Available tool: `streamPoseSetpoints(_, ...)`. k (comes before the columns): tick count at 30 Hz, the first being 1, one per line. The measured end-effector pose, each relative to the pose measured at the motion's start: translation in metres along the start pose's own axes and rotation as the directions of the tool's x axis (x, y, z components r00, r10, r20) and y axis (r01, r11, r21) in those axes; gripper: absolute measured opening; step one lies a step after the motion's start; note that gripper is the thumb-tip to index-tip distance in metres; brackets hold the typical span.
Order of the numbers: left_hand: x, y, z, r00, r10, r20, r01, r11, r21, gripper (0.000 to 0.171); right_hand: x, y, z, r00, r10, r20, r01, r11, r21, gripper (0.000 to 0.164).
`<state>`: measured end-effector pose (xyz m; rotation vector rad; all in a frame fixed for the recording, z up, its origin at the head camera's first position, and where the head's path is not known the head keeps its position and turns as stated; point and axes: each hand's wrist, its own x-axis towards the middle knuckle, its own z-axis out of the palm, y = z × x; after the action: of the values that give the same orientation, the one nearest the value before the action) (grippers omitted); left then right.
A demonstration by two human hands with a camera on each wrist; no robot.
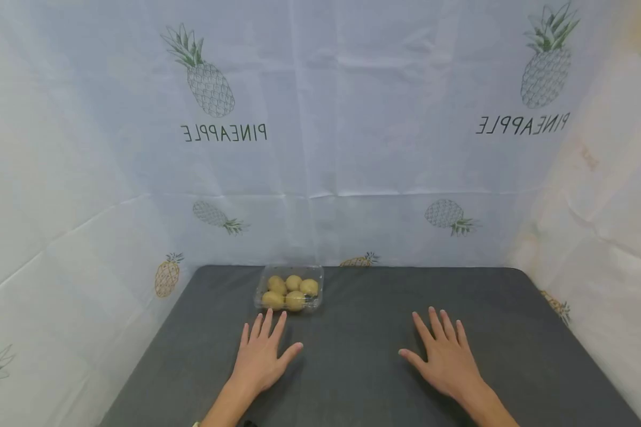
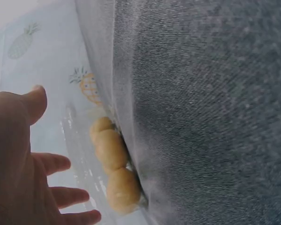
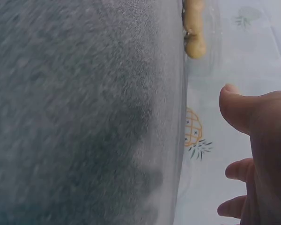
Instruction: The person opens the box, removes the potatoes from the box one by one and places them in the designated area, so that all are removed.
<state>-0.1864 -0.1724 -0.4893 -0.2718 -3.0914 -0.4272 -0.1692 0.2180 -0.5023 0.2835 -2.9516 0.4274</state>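
Note:
A clear plastic box [image 1: 319,296] holds several round yellow-brown fruits or potatoes [image 1: 295,300], whose exact kind I cannot tell. It stands near the back of the dark grey table, left of the middle. My left hand [image 1: 262,359], fingers spread and palm down, is just in front of the box and holds nothing. In the left wrist view the yellow pieces [image 2: 111,149] show beyond its fingertips. On the right side of the table, my right hand [image 1: 448,362] is likewise spread, palm down, with nothing in it. The right wrist view shows the yellow pieces [image 3: 195,46] at the top, away from that hand.
The dark grey table [image 1: 363,344] has rounded back corners. White cloth [image 1: 352,148] printed with pineapples and mirrored lettering hangs behind it and along both sides. A small dark object [image 1: 250,423] shows at the bottom edge beside the left wrist.

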Motion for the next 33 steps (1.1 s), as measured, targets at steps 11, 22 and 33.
streamPoseSetpoints(11, 0.002, -0.005, 0.001, 0.987, 0.007, -0.159, -0.015, 0.999, -0.05, 0.068, 0.01, -0.018, 0.006, 0.999, -0.031, -0.018, 0.032, 0.998, 0.058, 0.084)
streamPoseSetpoints(22, 0.01, -0.014, -0.005, 0.936, 0.009, -0.351, -0.044, 0.995, -0.092, 0.061, 0.028, -0.047, 0.014, 0.998, -0.054, -0.035, 0.058, 0.989, 0.132, 0.078)
streamPoseSetpoints(33, 0.012, -0.031, -0.013, 0.936, -0.042, -0.351, -0.026, 0.982, -0.187, 0.056, 0.046, -0.074, 0.017, 0.998, -0.061, -0.028, 0.065, 0.973, 0.222, 0.077)
